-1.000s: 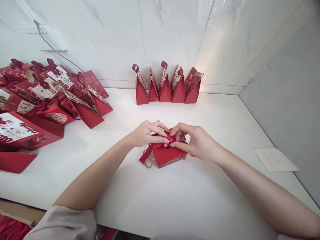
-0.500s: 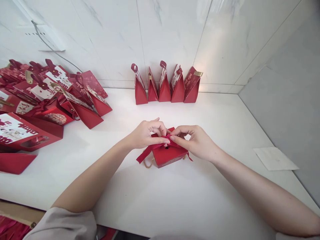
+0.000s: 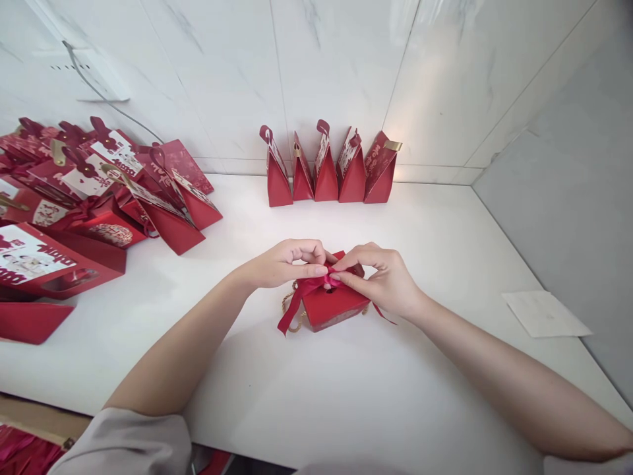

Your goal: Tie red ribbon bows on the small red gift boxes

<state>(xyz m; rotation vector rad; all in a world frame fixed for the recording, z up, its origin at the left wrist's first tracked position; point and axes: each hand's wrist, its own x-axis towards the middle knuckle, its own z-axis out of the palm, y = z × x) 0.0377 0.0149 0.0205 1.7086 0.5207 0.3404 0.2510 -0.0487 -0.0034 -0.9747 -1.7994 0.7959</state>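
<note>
A small red gift box [image 3: 337, 307] rests on the white table in front of me. Gold rope [image 3: 293, 322] shows at its left side and a little at its right. Across its top lies a red ribbon [image 3: 295, 305], gathered at the middle, with loose tails hanging to the left and right. My left hand [image 3: 295, 262] is closed, pinching the ribbon at the gathered spot between thumb and fingers. From the other side my right hand [image 3: 378, 276] pinches the same ribbon, its fingertips almost meeting those of my left. The fingers partly hide the knot area.
Several red triangular gift boxes [image 3: 326, 183] stand in a row by the tiled wall. Many more red boxes [image 3: 111, 227] crowd the left side. A white paper [image 3: 546, 314] lies at the right, near a grey panel [image 3: 568, 198]. Red ribbons [image 3: 27, 452] fill a carton at lower left.
The left ribbon tail now hangs lower and closer to the box, and the right tail reaches further out. Both hands have shifted their fingers slightly at the gathered ribbon.
</note>
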